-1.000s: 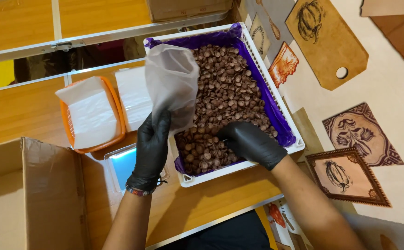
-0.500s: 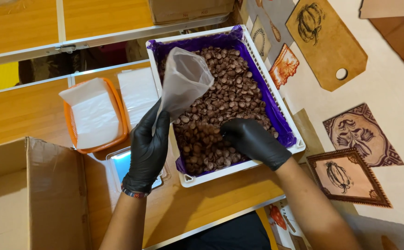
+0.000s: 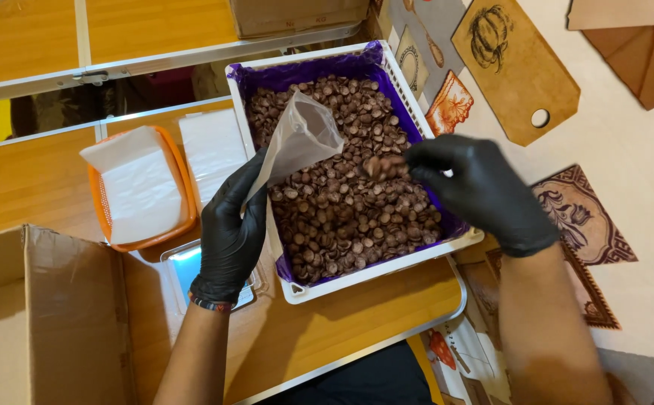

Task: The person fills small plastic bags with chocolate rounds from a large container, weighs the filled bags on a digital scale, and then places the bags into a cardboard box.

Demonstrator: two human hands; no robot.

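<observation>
Two black-gloved hands worked over a white crate (image 3: 387,264) lined with purple plastic and filled with small brown round pieces (image 3: 342,217). The left hand (image 3: 231,229) was closed around the lower part of a clear plastic bag (image 3: 297,142), holding it tilted above the crate's left side with its open mouth turned toward the right. The right hand (image 3: 484,191) hovered over the crate just beside that mouth, its fingertips pinched shut on a small cluster of the brown pieces (image 3: 384,166), which looked blurred. The crate sat on a wooden counter (image 3: 342,322). To its left lay an orange basket (image 3: 181,187) holding a stack of white bags (image 3: 139,184), and another flat white stack (image 3: 213,150) rested between basket and crate. An open cardboard box (image 3: 49,315) stood at the lower left. Near the left wrist, a clear plastic tray (image 3: 184,266) lay on the counter.
</observation>
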